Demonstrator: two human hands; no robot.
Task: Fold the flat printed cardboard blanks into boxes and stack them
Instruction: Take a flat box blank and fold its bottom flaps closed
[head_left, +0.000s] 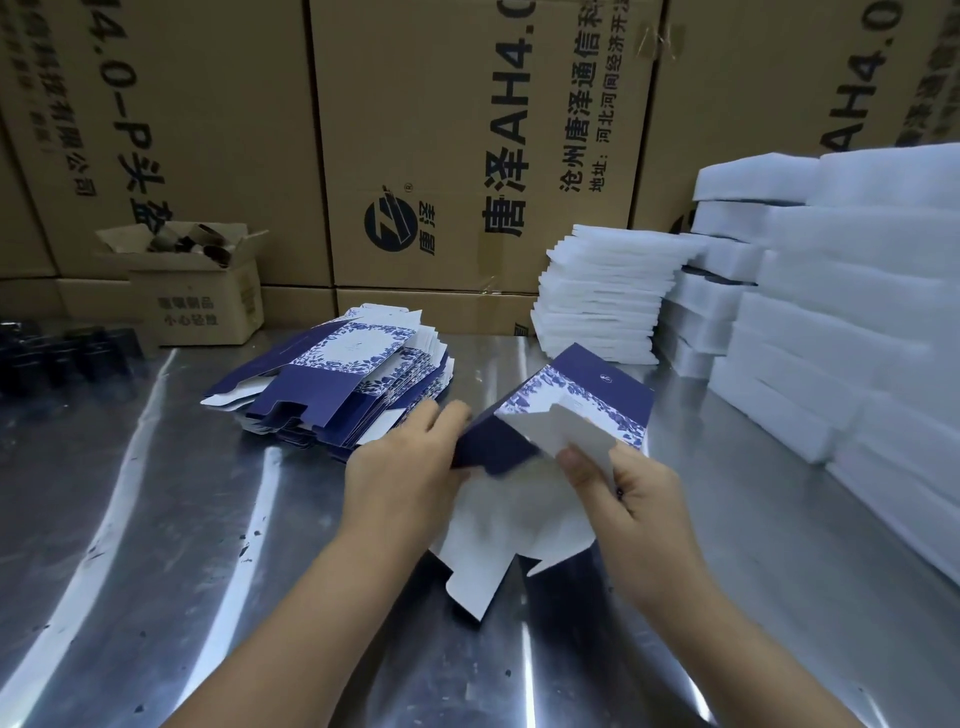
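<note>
Blank (576, 400) held between both hands, just above the table (156, 493) and near the middle of the view; it is partly opened, its navy and blue-flowered outer face tilted up and away to the right, its white inner side turned toward the person; white flaps hang from the blank's near end down toward the table, blurred at the edges; whether they touch the table cannot be told. On the blank's left, the left hand (400, 467) grips the navy side panel, fingers curled over the far side and thumb at the near edge; on its right, the right hand (628, 499) pinches a white flap, thumb on top and fingers curled beneath, mostly hidden.

Behind and left of the left hand a pile (332, 379) of flat blanks lies on the table, loosely fanned, printed sides up; the hand's fingertips sit just in front of its near edge. At the back right stands white foam (597, 296) in a stack of thin sheets; thicker foam blocks (857, 322) are stacked higher along the right side. At the back left stands a small open carton (197, 296) with dark rolls inside; dark trays (62, 358) lie beside it at the left edge; large printed cartons (467, 156) form a wall behind everything.
</note>
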